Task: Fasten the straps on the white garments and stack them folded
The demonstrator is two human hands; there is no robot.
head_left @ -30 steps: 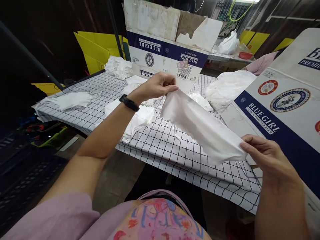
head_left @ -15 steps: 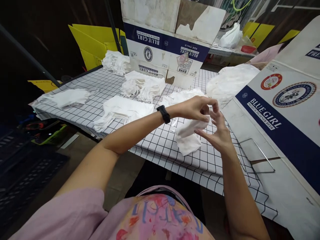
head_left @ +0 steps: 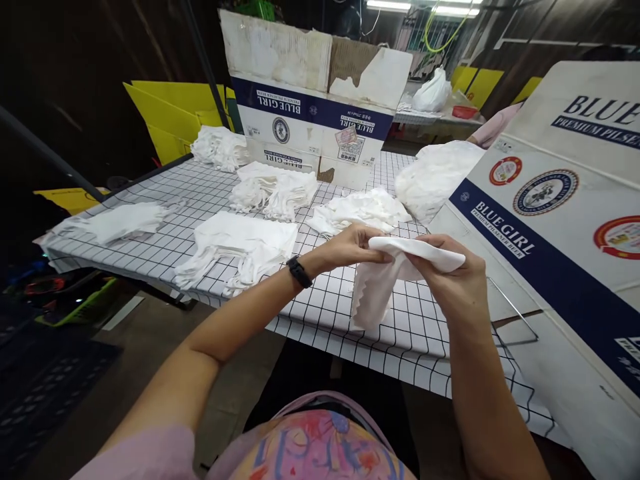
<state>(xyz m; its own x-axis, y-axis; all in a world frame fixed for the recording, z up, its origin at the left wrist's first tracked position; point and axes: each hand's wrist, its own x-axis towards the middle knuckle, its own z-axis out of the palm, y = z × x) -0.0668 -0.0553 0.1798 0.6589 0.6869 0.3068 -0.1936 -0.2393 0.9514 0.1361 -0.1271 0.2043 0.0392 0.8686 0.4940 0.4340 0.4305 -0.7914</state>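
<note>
A white piece of cloth (head_left: 376, 293) with a scalloped edge hangs between my two hands, just above the checked tablecloth. My left hand (head_left: 354, 245), with a black band on the wrist, pinches the cloth's left side between thumb and fingers. On the other side my right hand (head_left: 457, 270) grips the folded upper part, its fingers behind the fabric and its thumb in front. Beyond my hands lies a loose heap of white cloth pieces (head_left: 361, 210). Left of my forearm is a neat stack of white cloth pieces (head_left: 245, 237) with narrow strips hanging off.
More white stacks (head_left: 275, 187) stand on the checked table (head_left: 325, 293), some far left. An upright cardboard panel (head_left: 300, 120) borders the back; another carton (head_left: 530, 193) leans at right, with a wire frame (head_left: 520, 320) beside it. Another person's sleeve (head_left: 497, 125) shows behind a white heap.
My hands have moved apart, and the white cloth that was bunched low between them is now raised and spread across both. The view has tilted upward slightly.
</note>
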